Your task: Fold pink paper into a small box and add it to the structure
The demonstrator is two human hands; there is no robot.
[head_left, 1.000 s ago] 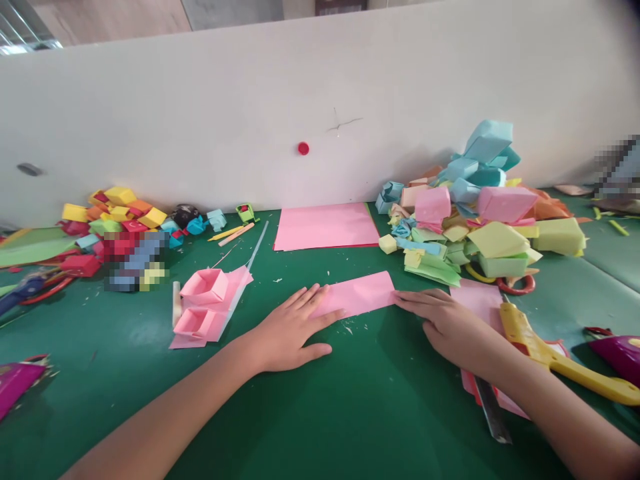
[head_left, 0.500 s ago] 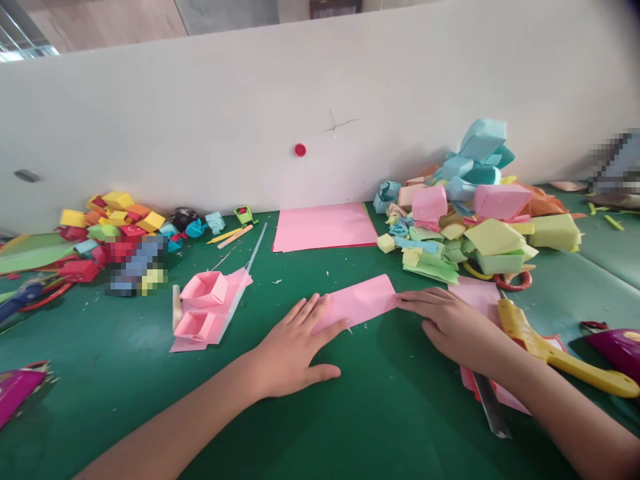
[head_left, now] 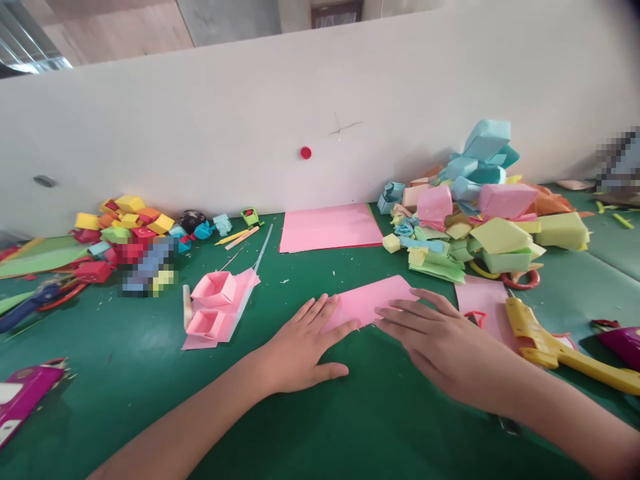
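A strip of pink paper point(head_left: 373, 300), seemingly folded, lies on the green tabletop in front of me. My left hand point(head_left: 313, 343) rests flat on its left end with the fingers spread. Over the right end lies my right hand point(head_left: 433, 330), its fingers stretched out across the lower right edge. Nothing is gripped in either hand. To the left, two small pink paper boxes point(head_left: 215, 289) without lids sit on pink sheets. Close to my right wrist are a pink sheet point(head_left: 483, 300) and a yellow glue gun point(head_left: 535, 337), partly behind the forearm.
A stack of pink paper point(head_left: 330, 228) lies against the white partition point(head_left: 225, 133). Folded paper boxes are heaped at the right point(head_left: 500, 237) and left point(head_left: 125, 223). Blue-handled scissors point(head_left: 30, 307) lie far left. Purple packages point(head_left: 30, 397) are at both sides.
My right hand has moved from the strip's right tip leftward and down along its edge, fingers more spread. My left hand stays on the paper. The whole view has shifted slightly.
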